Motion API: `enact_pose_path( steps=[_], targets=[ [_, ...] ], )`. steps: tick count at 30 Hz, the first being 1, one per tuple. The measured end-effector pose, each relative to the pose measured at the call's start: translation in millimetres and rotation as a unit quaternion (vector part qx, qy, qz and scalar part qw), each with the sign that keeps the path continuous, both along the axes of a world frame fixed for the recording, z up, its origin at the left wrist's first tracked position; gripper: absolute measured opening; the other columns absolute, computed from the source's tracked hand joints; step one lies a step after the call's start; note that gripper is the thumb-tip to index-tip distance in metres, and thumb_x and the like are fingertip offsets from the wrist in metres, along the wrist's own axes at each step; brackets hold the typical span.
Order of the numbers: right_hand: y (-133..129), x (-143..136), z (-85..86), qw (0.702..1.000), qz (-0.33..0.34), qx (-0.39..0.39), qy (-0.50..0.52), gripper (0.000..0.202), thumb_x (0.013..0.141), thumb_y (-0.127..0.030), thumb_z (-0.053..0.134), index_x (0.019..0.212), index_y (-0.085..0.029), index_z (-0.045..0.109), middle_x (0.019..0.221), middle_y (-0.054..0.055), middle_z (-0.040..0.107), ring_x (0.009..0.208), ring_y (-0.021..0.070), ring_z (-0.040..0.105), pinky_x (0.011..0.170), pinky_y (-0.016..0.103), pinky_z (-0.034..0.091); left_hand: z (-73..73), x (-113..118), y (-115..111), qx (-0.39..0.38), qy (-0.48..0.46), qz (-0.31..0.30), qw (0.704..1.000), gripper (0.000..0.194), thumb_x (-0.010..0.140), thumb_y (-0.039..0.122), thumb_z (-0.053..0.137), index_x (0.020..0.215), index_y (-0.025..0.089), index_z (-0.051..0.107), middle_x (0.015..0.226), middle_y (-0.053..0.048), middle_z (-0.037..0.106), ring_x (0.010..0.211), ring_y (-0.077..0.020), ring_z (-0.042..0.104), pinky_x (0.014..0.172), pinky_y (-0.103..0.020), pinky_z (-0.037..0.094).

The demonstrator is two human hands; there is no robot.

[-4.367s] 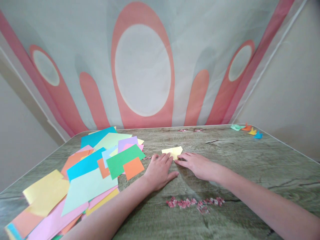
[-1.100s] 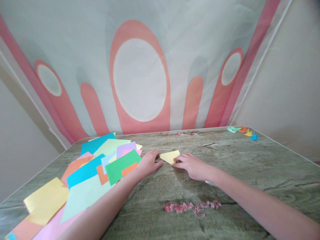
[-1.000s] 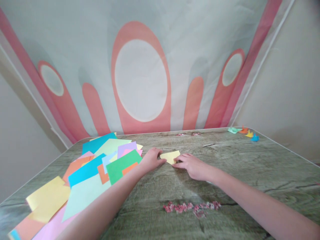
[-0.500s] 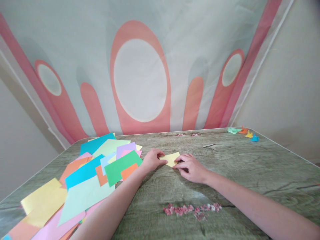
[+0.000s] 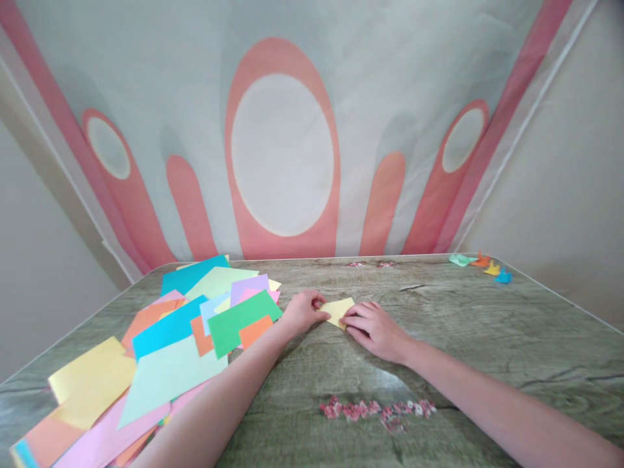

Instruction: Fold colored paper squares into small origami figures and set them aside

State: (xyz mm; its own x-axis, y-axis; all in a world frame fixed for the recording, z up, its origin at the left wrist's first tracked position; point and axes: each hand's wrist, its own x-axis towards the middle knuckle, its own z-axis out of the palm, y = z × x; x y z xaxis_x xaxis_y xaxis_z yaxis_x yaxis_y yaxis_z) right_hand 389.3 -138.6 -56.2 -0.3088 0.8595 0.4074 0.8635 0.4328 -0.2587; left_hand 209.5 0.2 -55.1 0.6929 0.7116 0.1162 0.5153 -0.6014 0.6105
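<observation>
A small pale yellow piece of paper (image 5: 337, 311) lies between my two hands, low over the middle of the table. My left hand (image 5: 305, 311) pinches its left end between thumb and fingers. At the right edge, my right hand (image 5: 374, 329) has its fingers closed on the paper, thumb tucked below. Whether the sheet is folded is hard to make out at this size.
Many coloured paper sheets (image 5: 170, 380) are heaped on the left of the wooden table (image 5: 468, 338). Small folded paper figures, among them a blue one (image 5: 504, 276), stand at the far right corner. A patterned cloth (image 5: 355, 78) hangs behind.
The view has shifted slightly, so everything sits a little farther right. Both hands keep their hold on the yellow paper; the right fingers are drawn closer together.
</observation>
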Motion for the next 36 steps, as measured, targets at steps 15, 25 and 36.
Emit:
enact_pose_path(
  steps=[15,25,36],
  targets=[
    [18.2,16.9,-14.7,0.996,-0.055,0.009,0.075,0.023,0.083,-0.03,0.055,0.104,-0.021,0.062,0.101,0.007,0.059,0.094,0.0195,0.055,0.082,0.036,0.042,0.0,1.5,-0.8,-0.041,0.001,-0.008,0.999,0.035,0.059,0.036,0.066,0.088,0.016,0.065,0.07,0.001,0.06,0.061,-0.0134,0.052,0.053,-0.022,0.036],
    [30.5,26.9,-12.4,0.996,-0.04,0.044,0.061,0.051,0.079,-0.032,0.059,0.127,-0.023,0.045,0.124,0.01,0.051,0.113,0.0244,0.043,0.094,0.045,0.036,10.0,2.6,-7.5,-0.012,-0.001,-0.06,0.998,0.025,0.065,0.03,0.062,0.085,0.017,0.069,0.077,-0.001,0.064,0.07,-0.0155,0.056,0.063,-0.023,0.041],
    [28.7,25.5,-13.0,0.998,-0.008,0.047,0.045,0.032,0.081,-0.023,0.056,0.113,-0.021,0.058,0.1,0.008,0.061,0.102,0.0238,0.047,0.086,0.044,0.039,11.0,4.4,-16.3,0.046,-0.016,-0.128,0.991,0.024,0.075,0.021,0.054,0.095,0.021,0.068,0.09,-0.002,0.066,0.084,-0.0167,0.057,0.081,-0.025,0.041]
  ],
)
